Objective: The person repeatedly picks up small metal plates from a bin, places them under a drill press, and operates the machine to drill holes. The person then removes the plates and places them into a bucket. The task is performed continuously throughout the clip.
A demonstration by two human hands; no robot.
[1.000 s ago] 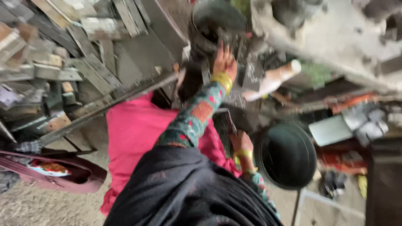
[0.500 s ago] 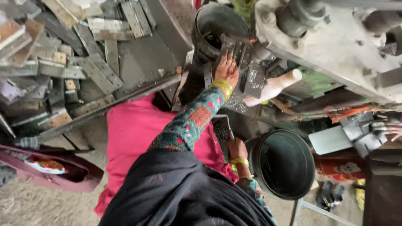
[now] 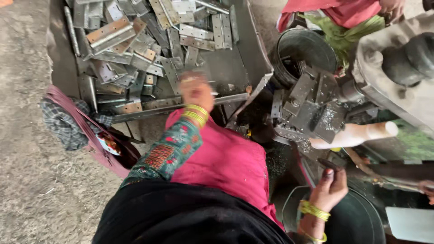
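Hinges (image 3: 135,49) lie heaped in the tray (image 3: 235,58) under my left hand (image 3: 195,90), blurred, grip unclear. They look stiff, heavy, sharp-edged; best pinched by the flat leaves. My right hand (image 3: 332,187) grasps a small dark piece (image 3: 326,163).

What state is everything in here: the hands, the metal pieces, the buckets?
Left hand: blurred, over the tray, grip unclear.
Right hand: fingers curled on a small dark piece.
Tray: heaped with flat metal plates.
Black bucket: upright, some metal pieces inside.
Machine: sprinkled with metal shavings.
Pale handle: untouched.
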